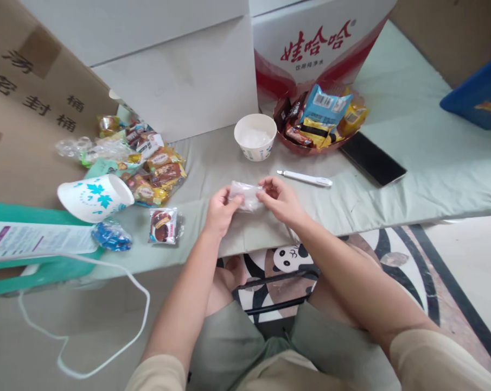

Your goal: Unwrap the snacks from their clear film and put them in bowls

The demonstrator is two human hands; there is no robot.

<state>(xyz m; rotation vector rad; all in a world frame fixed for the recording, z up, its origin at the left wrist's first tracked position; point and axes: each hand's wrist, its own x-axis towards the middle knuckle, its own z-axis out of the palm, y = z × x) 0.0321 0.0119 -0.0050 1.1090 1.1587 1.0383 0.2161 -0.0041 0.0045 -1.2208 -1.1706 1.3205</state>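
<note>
Two hands (249,203) pinching clear wrapper (245,194), 娃哈哈 box (314,46) behind

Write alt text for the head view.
Left hand and right hand pinch a small clear packet over a green mat. Beyond stand a white cup and a snack bowl; more snacks lie left.

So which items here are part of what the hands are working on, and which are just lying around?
In hand:
left hand
right hand
clear wrapper pinched between both

Lying about:
white paper bowl
white pen-like tool
snack dish
black phone
tipped cup
snack pile
</note>
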